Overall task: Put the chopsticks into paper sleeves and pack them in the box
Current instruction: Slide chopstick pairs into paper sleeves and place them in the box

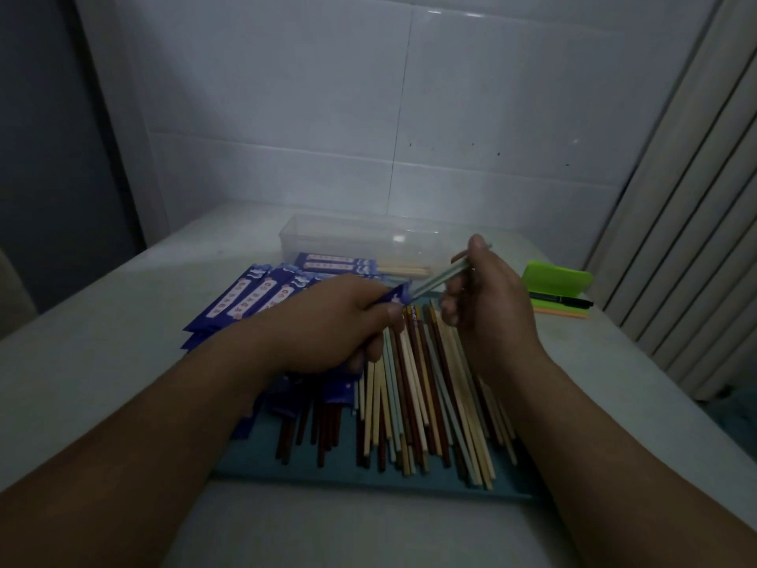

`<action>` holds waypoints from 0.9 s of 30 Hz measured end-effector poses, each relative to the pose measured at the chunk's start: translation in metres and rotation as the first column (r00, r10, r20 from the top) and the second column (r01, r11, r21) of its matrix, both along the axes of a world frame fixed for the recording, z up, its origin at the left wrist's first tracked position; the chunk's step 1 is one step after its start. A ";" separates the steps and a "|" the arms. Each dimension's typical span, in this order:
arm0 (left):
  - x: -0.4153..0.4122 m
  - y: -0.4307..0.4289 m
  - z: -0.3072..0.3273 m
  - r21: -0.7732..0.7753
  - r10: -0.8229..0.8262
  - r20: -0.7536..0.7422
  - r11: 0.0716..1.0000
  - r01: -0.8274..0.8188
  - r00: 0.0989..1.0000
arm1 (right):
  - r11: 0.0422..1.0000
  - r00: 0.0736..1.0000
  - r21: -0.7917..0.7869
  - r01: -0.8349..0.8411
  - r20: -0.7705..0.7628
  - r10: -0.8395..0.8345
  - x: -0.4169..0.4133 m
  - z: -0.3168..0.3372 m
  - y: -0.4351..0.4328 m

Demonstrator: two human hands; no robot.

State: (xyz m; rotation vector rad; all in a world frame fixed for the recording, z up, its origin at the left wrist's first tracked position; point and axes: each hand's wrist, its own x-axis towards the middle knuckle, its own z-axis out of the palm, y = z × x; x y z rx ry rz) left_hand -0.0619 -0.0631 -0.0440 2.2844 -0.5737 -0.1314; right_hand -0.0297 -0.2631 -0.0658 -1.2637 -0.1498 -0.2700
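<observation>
Showed bare worktop [102, 362] left of the blue sleeves [245, 301] and along the near edge. Was hemmed ahead by the clear box [356, 235] near the wall, at centre by loose chopsticks [430, 403], at right by green case [557, 278] and pen [561, 300].

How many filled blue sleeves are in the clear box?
2. One filled sleeve lies against the front wall of the clear box, the other just behind it; more may be hidden.

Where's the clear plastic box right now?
Head view, far centre: the clear plastic box sits behind the blue paper sleeves and left of the green case.
</observation>
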 end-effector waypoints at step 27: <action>0.008 0.013 -0.003 -0.185 0.114 -0.009 0.976 -0.113 0.993 | 0.918 0.999 -0.394 0.043 0.001 -0.046 -0.004 -0.006 0.003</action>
